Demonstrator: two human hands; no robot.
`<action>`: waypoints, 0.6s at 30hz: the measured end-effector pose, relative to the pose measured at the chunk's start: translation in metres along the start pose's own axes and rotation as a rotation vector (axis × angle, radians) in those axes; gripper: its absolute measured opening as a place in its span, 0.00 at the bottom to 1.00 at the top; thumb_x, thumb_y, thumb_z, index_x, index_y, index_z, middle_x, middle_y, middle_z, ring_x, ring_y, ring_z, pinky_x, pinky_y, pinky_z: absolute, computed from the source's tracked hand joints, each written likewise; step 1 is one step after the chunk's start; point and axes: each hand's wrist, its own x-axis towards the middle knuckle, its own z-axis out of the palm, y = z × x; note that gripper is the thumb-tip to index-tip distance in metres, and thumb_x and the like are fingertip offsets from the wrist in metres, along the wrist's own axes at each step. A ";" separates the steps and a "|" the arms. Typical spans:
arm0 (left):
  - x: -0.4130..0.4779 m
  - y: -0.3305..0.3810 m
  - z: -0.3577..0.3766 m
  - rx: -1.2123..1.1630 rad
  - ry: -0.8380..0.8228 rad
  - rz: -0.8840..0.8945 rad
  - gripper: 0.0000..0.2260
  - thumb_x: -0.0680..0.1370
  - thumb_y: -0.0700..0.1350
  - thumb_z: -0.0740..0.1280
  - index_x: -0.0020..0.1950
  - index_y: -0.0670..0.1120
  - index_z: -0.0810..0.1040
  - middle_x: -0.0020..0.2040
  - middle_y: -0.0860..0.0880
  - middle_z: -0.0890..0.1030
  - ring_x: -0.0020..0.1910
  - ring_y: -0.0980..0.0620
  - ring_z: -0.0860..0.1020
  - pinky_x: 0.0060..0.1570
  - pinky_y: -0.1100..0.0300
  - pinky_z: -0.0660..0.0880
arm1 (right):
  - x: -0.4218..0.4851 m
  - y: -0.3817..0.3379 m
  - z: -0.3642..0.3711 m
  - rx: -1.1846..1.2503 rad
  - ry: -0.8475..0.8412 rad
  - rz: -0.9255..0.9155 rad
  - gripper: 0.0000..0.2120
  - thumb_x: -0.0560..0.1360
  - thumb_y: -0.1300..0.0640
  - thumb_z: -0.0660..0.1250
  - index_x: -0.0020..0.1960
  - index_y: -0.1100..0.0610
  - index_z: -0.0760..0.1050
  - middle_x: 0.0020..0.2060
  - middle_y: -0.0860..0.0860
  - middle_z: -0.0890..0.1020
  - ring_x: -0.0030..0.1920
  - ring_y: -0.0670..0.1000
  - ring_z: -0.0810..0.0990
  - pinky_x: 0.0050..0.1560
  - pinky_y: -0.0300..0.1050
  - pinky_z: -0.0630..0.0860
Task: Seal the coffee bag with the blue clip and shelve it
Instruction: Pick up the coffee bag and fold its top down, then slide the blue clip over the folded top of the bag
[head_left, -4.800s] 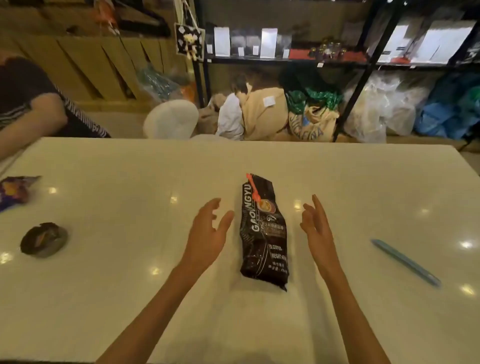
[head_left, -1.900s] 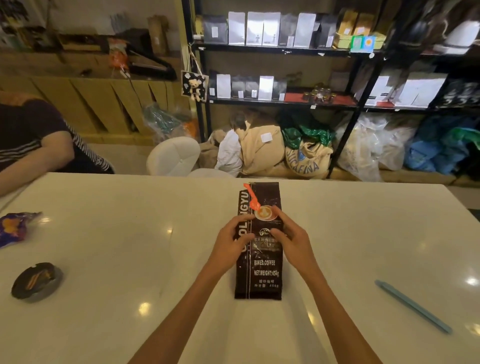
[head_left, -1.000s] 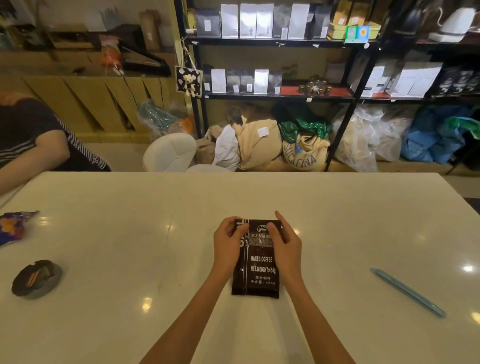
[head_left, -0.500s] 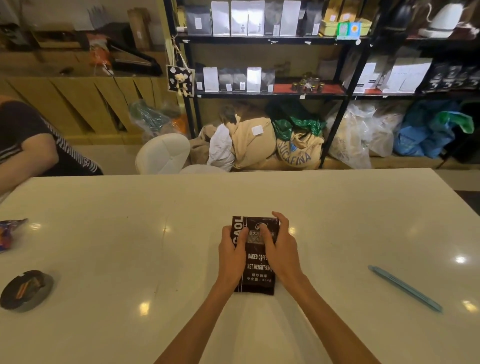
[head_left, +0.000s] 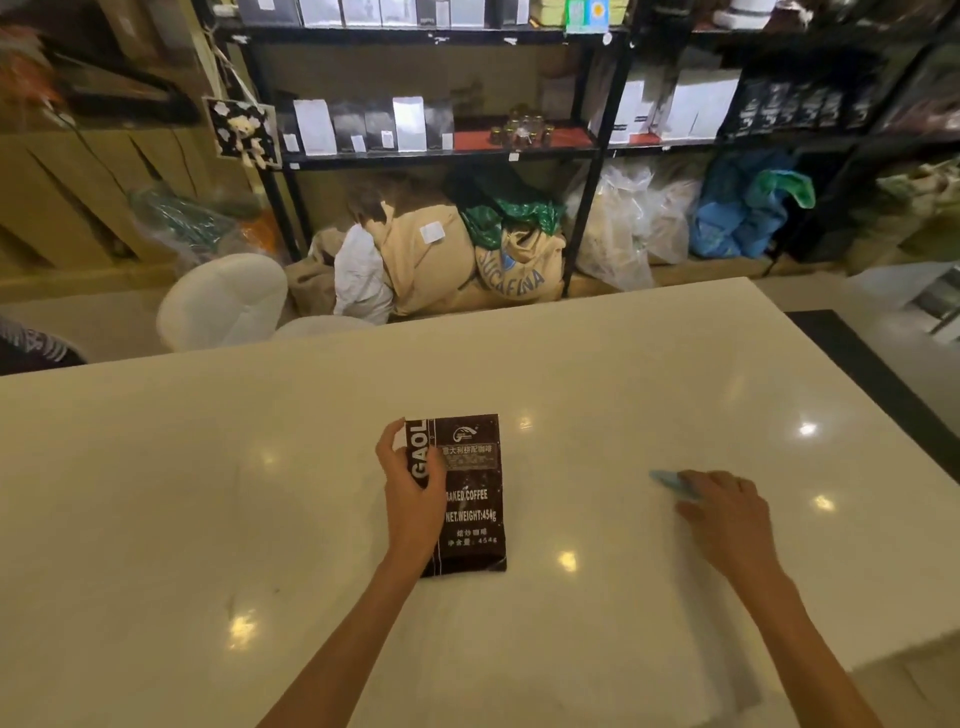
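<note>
A dark brown coffee bag (head_left: 475, 499) lies flat on the white table (head_left: 208, 493), its top folded down so it looks short. My left hand (head_left: 413, 483) grips the bag's upper left edge, thumb behind it and fingers across the front. To the right, my right hand (head_left: 727, 512) is down on the table over the blue clip (head_left: 670, 479). Its fingers curl over the clip, and only the clip's pale blue far tip shows beyond them.
Black metal shelves (head_left: 441, 153) with white and dark packets stand beyond the table. Sacks and plastic bags (head_left: 441, 260) are piled on the floor under them. A white chair (head_left: 223, 301) sits at the table's far edge. Another person's sleeve (head_left: 31, 348) shows at the far left.
The bag's top was folded down with both hands. My right hand has since left the bag and moved right onto the blue clip, while my left hand stays on the bag.
</note>
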 end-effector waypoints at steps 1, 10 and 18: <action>0.000 -0.001 -0.001 -0.005 -0.010 0.018 0.17 0.82 0.42 0.61 0.66 0.59 0.62 0.54 0.49 0.78 0.44 0.50 0.84 0.38 0.50 0.83 | -0.001 -0.004 -0.001 0.038 0.009 -0.006 0.12 0.72 0.59 0.73 0.56 0.57 0.83 0.47 0.60 0.85 0.48 0.65 0.80 0.45 0.55 0.76; 0.002 -0.009 -0.019 0.162 -0.123 0.060 0.10 0.83 0.44 0.57 0.50 0.58 0.75 0.53 0.57 0.75 0.56 0.45 0.78 0.54 0.39 0.78 | -0.020 -0.176 -0.029 0.641 -0.016 -0.396 0.17 0.82 0.50 0.55 0.66 0.51 0.75 0.50 0.46 0.78 0.44 0.45 0.79 0.41 0.41 0.76; -0.001 0.013 -0.046 0.156 -0.293 -0.032 0.14 0.84 0.47 0.54 0.55 0.39 0.75 0.50 0.43 0.75 0.48 0.59 0.75 0.52 0.69 0.72 | -0.021 -0.250 -0.025 0.769 -0.426 -0.573 0.10 0.82 0.56 0.60 0.61 0.53 0.76 0.45 0.49 0.82 0.34 0.38 0.79 0.33 0.32 0.74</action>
